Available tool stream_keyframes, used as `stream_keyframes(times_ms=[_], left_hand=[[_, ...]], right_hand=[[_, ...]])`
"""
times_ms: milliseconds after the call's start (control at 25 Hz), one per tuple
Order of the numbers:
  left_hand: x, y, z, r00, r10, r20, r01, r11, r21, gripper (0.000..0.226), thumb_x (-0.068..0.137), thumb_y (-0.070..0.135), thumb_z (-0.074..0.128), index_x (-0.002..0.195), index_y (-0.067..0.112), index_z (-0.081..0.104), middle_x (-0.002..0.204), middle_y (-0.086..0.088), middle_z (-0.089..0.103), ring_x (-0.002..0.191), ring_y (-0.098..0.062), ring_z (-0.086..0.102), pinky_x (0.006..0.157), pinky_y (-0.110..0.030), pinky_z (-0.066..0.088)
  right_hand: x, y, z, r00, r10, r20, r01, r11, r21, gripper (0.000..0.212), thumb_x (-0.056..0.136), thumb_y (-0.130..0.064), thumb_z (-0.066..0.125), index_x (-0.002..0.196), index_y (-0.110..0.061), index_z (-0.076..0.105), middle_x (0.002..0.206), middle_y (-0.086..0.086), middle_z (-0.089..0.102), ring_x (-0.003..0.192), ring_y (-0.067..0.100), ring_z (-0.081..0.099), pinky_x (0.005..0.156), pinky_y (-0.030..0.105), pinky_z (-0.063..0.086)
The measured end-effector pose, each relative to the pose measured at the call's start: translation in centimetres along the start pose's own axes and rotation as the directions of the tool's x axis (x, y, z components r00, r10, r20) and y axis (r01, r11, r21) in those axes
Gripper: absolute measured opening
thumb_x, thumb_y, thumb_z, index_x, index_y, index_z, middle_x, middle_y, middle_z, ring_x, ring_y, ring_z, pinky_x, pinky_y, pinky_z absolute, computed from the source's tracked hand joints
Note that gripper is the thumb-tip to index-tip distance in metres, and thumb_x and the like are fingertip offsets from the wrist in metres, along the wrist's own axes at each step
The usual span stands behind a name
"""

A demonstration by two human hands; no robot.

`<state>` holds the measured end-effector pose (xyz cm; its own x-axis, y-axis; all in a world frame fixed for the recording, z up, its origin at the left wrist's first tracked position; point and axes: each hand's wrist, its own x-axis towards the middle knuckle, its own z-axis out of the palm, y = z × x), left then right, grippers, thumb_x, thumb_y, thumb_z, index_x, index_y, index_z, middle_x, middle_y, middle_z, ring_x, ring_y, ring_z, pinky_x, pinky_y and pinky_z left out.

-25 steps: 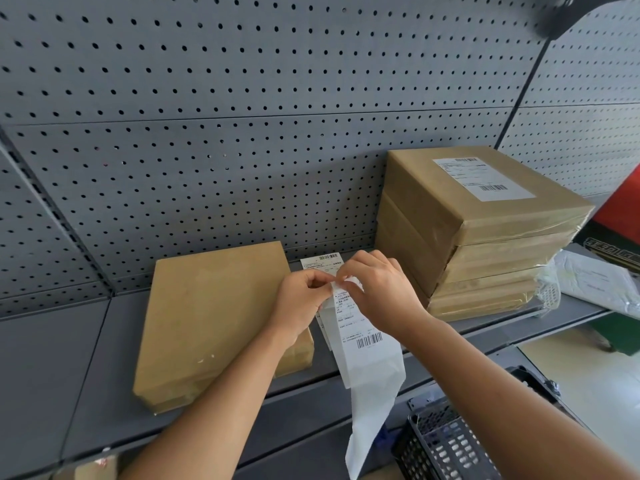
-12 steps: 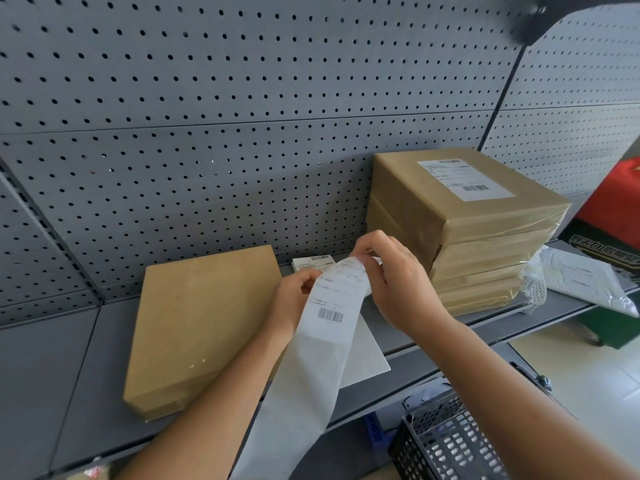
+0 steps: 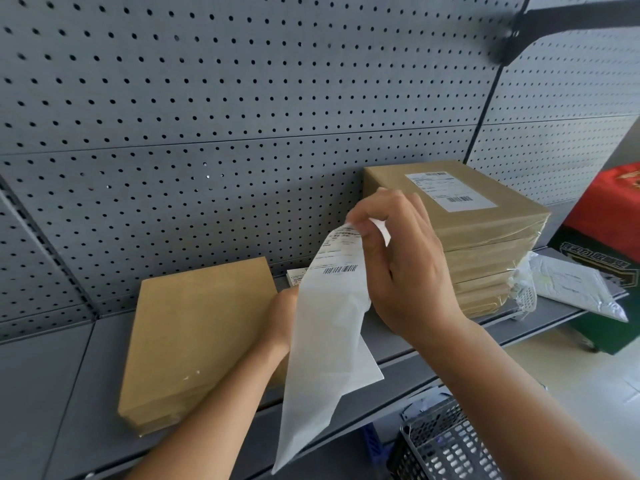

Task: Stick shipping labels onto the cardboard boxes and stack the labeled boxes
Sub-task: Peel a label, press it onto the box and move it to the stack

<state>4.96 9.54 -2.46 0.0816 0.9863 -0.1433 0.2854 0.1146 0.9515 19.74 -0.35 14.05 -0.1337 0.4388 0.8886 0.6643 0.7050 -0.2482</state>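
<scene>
A plain cardboard box without a label lies flat on the grey shelf. To its right stands a stack of labeled boxes, the top one bearing a white label. My right hand pinches the top of a shipping label and lifts it off its long white backing strip, which hangs down. My left hand grips the backing lower down, partly hidden behind the paper. More labels lie on the shelf behind.
A grey pegboard wall backs the shelf. A wire basket sits below at the right. A white plastic mailer lies on the shelf's right end, with a red and green carton beyond it.
My right hand has risen, peeling the label up from the backing. The backing strip now hangs longer, and my left hand has dropped lower on it.
</scene>
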Motion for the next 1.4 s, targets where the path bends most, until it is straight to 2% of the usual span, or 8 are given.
stream_keyframes(times_ms=[120,320,560,800,1000,1200,1320,1400], left_hand=[[0.6,-2.3,-0.2,0.996,0.016,-0.086,-0.010,0.997,0.076,0.021,0.099,0.013,0.053,0.084,0.024,0.063,0.068,0.016,0.067,0.079,-0.017,0.064,0.062,-0.016,0.054],[-1.0,0.0,0.4,0.961,0.269,0.068,-0.277,0.918,0.284,0.022,0.089,0.005,0.059,0.080,0.020,0.071,0.073,0.011,0.070,0.063,0.000,0.059,0.056,-0.012,0.042],[-4.1,2.9,-2.3,0.967,0.246,0.072,-0.245,0.969,-0.014,0.029,0.097,0.000,0.056,0.094,0.027,0.067,0.085,0.021,0.073,0.079,0.009,0.064,0.068,-0.009,0.050],[-6.4,4.2,-7.2,0.979,0.187,-0.079,-0.202,0.875,-0.439,0.038,0.106,0.030,0.044,0.111,0.004,0.072,0.112,-0.020,0.073,0.096,-0.025,0.067,0.081,-0.035,0.052],[-8.7,4.2,-10.0,0.965,0.249,-0.083,-0.262,0.930,-0.259,0.027,0.093,0.035,0.063,0.101,0.012,0.075,0.094,-0.003,0.079,0.084,-0.012,0.073,0.068,-0.018,0.053],[-9.3,2.6,-12.9,0.931,0.183,-0.315,-0.266,0.932,-0.245,0.011,0.093,0.021,0.070,0.095,0.012,0.076,0.090,-0.002,0.079,0.081,-0.014,0.075,0.068,-0.020,0.057],[-9.4,1.5,-14.7,0.903,0.116,-0.413,-0.236,0.938,-0.252,0.011,0.094,0.022,0.070,0.094,0.012,0.076,0.087,0.002,0.080,0.077,-0.009,0.075,0.062,-0.016,0.054],[-9.3,0.8,-15.8,0.891,0.051,-0.451,-0.192,0.943,-0.273,0.011,0.094,0.023,0.069,0.091,0.015,0.076,0.085,0.005,0.079,0.075,-0.006,0.074,0.057,-0.013,0.050]], right_hand=[[0.8,-1.6,-0.9,0.995,-0.074,-0.065,0.076,0.997,0.031,0.020,0.087,0.019,0.051,0.096,0.003,0.060,0.088,0.011,0.062,0.086,0.030,0.052,0.080,0.045,0.044],[1.8,-3.2,-1.8,0.981,-0.144,-0.129,0.160,0.979,0.127,0.018,0.097,0.005,0.046,0.105,-0.010,0.050,0.095,0.003,0.059,0.084,0.030,0.055,0.079,0.043,0.044],[0.7,-0.2,0.5,0.991,0.092,0.102,-0.101,0.991,0.089,0.013,0.098,-0.003,0.053,0.107,-0.010,0.058,0.098,-0.014,0.055,0.093,0.021,0.058,0.079,0.034,0.046],[-0.1,1.2,4.4,0.933,0.147,0.329,-0.180,0.981,0.072,0.017,0.100,-0.009,0.051,0.113,-0.016,0.060,0.099,-0.020,0.053,0.099,0.015,0.056,0.080,0.035,0.049],[0.2,0.4,8.5,0.877,0.118,0.465,-0.188,0.977,0.106,0.023,0.100,-0.012,0.053,0.120,-0.018,0.062,0.098,-0.032,0.047,0.104,0.013,0.059,0.085,0.039,0.053],[0.4,-1.0,12.5,0.829,0.156,0.537,-0.236,0.968,0.083,0.040,0.100,-0.020,0.055,0.139,-0.026,0.051,0.130,-0.011,0.058,0.120,0.012,0.051,0.099,0.031,0.044],[-0.1,-0.7,14.7,0.758,0.315,0.571,-0.435,0.897,0.082,0.043,0.101,-0.027,0.054,0.143,-0.029,0.045,0.136,-0.012,0.052,0.110,0.007,0.051,0.095,0.024,0.043],[-0.8,-0.5,16.0,0.600,0.485,0.636,-0.703,0.700,0.129,0.034,0.100,-0.031,0.055,0.133,-0.027,0.052,0.123,-0.013,0.059,0.101,0.003,0.060,0.081,0.019,0.050]])
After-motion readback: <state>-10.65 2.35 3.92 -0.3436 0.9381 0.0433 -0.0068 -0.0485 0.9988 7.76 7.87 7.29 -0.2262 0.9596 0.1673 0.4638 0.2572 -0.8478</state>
